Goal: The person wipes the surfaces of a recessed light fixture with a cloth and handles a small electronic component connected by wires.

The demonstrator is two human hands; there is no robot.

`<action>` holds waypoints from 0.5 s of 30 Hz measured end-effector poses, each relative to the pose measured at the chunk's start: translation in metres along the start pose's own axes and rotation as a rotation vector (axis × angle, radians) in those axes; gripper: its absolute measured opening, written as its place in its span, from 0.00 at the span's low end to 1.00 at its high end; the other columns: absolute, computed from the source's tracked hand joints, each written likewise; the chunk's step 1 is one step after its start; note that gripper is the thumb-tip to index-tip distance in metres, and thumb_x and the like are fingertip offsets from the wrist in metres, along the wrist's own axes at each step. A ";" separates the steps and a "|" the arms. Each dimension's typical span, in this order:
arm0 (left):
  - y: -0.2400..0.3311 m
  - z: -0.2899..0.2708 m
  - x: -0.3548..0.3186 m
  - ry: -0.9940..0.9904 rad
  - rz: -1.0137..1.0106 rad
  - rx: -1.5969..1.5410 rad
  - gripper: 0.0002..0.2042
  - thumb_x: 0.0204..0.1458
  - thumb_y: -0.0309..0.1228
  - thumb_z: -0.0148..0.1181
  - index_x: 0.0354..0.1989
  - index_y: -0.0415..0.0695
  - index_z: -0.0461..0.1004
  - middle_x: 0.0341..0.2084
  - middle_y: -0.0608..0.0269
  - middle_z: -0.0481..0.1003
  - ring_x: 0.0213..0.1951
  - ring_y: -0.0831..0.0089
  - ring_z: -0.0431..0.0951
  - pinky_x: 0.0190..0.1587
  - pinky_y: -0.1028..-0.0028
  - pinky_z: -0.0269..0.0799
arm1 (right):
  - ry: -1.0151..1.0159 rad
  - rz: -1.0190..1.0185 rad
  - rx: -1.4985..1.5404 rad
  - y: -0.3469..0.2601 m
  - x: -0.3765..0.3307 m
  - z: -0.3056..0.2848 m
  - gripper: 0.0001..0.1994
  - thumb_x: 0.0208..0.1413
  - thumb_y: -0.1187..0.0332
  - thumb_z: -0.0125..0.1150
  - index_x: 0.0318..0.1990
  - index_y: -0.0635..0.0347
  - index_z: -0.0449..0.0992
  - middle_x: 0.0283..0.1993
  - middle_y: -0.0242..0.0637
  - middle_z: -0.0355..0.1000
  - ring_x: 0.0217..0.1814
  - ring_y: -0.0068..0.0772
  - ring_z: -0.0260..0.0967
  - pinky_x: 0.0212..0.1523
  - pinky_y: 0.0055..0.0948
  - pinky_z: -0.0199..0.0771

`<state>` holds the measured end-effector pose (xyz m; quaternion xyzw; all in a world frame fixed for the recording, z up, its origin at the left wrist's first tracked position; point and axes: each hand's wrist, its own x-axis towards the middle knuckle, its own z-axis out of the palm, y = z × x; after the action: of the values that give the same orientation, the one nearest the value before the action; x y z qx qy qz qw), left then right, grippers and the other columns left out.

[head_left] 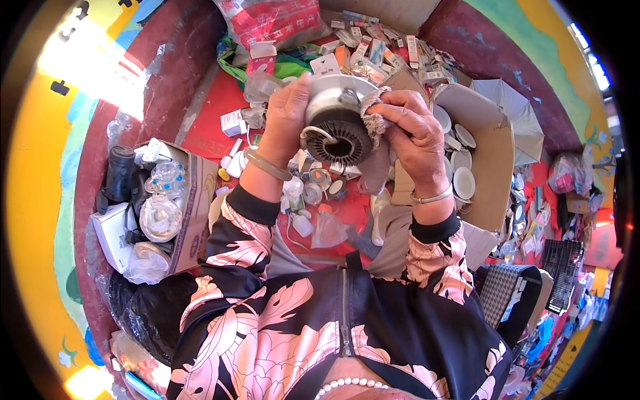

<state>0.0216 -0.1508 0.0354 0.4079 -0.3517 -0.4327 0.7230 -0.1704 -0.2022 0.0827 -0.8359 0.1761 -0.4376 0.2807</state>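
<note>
My left hand (285, 113) grips the side of a round downlight (321, 125), raised in front of me above the red ground. The light has a wide white rim, a silver body and a black finned heat sink facing me. A white wire (316, 131) curls over its fins. With bent fingers, my right hand (412, 130) pinches a greyish-pink knitted cloth (375, 110) against the light's right edge. Part of the cloth hangs down below that hand. The light's front side is turned away and hidden.
To the right, a cardboard box (490, 143) holds several round white discs. Another carton (193, 200) on the left contains wrapped parts and dark cylinders. Small packages (373, 50) lie heaped at the far side, beside a red plastic bag (267, 23). Loose small parts cover the red sheet between.
</note>
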 end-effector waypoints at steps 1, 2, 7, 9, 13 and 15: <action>0.000 0.001 -0.001 -0.022 0.023 0.058 0.18 0.61 0.39 0.45 0.30 0.38 0.75 0.25 0.66 0.75 0.26 0.82 0.72 0.30 0.80 0.69 | -0.005 0.002 -0.021 -0.001 0.000 0.000 0.17 0.37 0.85 0.56 0.37 0.58 0.78 0.38 0.36 0.72 0.40 0.37 0.68 0.42 0.28 0.68; -0.003 -0.001 0.000 -0.030 0.016 0.076 0.17 0.62 0.38 0.45 0.29 0.39 0.75 0.25 0.66 0.75 0.27 0.84 0.71 0.31 0.80 0.68 | -0.009 0.005 -0.041 -0.001 0.000 0.000 0.17 0.37 0.85 0.55 0.37 0.58 0.78 0.38 0.37 0.72 0.41 0.37 0.68 0.42 0.29 0.68; -0.016 -0.009 0.005 0.053 -0.030 -0.059 0.18 0.61 0.40 0.45 0.32 0.37 0.74 0.27 0.64 0.75 0.28 0.80 0.73 0.31 0.78 0.70 | 0.125 0.070 -0.075 0.006 -0.003 0.014 0.17 0.40 0.85 0.53 0.39 0.58 0.77 0.40 0.39 0.72 0.43 0.38 0.70 0.43 0.29 0.69; -0.017 -0.008 0.005 0.087 -0.084 -0.256 0.19 0.61 0.41 0.43 0.37 0.35 0.72 0.30 0.59 0.76 0.31 0.74 0.76 0.35 0.74 0.73 | 0.168 0.131 0.012 0.011 -0.007 0.020 0.17 0.41 0.85 0.53 0.39 0.59 0.77 0.40 0.40 0.72 0.44 0.39 0.71 0.44 0.29 0.70; -0.030 -0.020 0.008 0.158 -0.106 -0.502 0.23 0.62 0.44 0.39 0.49 0.35 0.67 0.40 0.51 0.74 0.39 0.62 0.77 0.44 0.64 0.76 | 0.285 0.075 -0.110 0.018 -0.015 0.044 0.16 0.42 0.85 0.56 0.40 0.60 0.77 0.41 0.42 0.73 0.43 0.39 0.72 0.43 0.27 0.71; -0.035 -0.024 0.011 0.252 -0.074 -0.545 0.22 0.62 0.44 0.38 0.49 0.36 0.66 0.41 0.51 0.74 0.41 0.61 0.76 0.45 0.62 0.75 | 0.264 0.104 -0.154 0.011 -0.020 0.057 0.15 0.44 0.86 0.56 0.41 0.64 0.76 0.39 0.40 0.73 0.42 0.34 0.72 0.44 0.25 0.70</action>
<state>0.0343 -0.1639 -0.0042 0.2619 -0.1151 -0.4830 0.8276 -0.1352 -0.1818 0.0371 -0.7800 0.2872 -0.5137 0.2126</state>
